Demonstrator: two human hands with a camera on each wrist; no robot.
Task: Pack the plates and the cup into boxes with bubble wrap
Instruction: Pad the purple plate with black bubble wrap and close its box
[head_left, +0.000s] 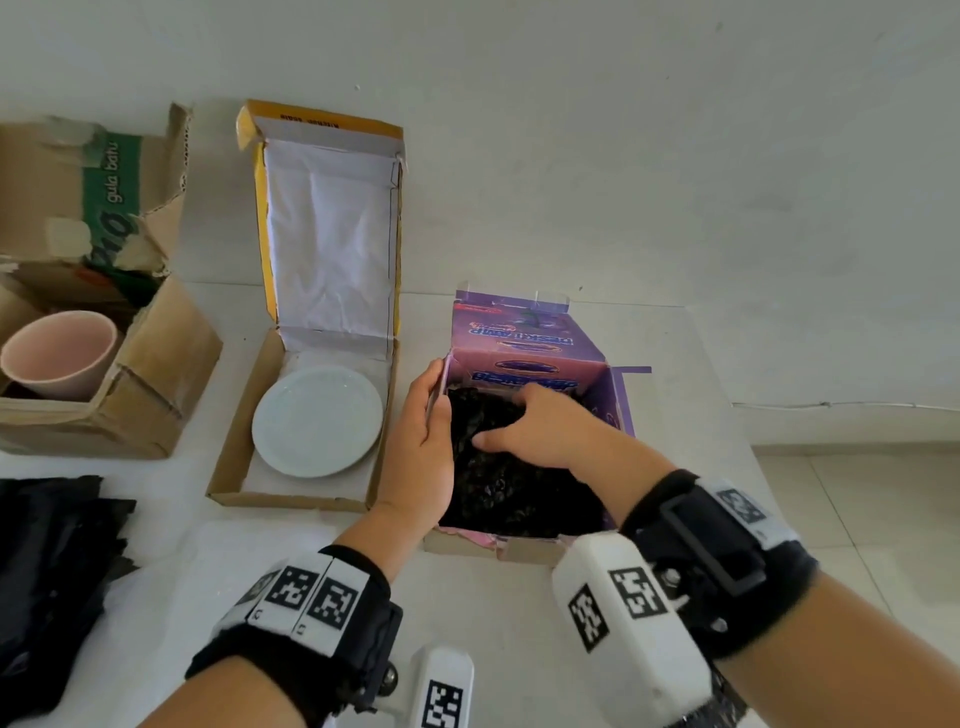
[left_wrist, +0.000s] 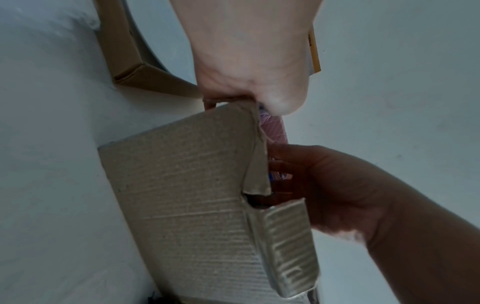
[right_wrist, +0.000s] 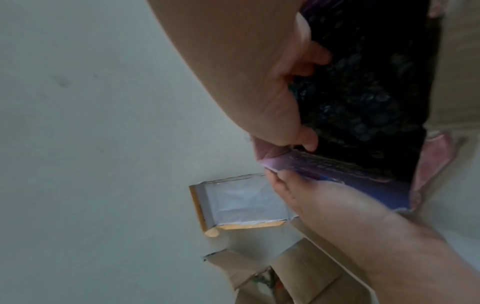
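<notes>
A purple box (head_left: 524, 353) stands open at the middle of the table, lined with black bubble wrap (head_left: 519, 493). My left hand (head_left: 434, 400) grips the box's left wall, thumb inside and fingers outside. My right hand (head_left: 519, 415) reaches into the box and presses the wrap down near the far left corner with its fingertips. In the right wrist view the fingertips (right_wrist: 309, 142) touch the wrap (right_wrist: 363, 92) beside the purple wall (right_wrist: 337, 174). A white plate (head_left: 318, 420) lies in a flat box (head_left: 228, 467). A pink cup (head_left: 57, 353) sits in a brown carton (head_left: 156, 395). What lies under the wrap is hidden.
The flat box's lid (head_left: 327, 234) stands upright against the wall, lined with white paper. A pile of black bubble wrap (head_left: 47, 571) lies at the table's front left. The table's right edge (head_left: 737, 415) runs close to the purple box, with tiled floor beyond.
</notes>
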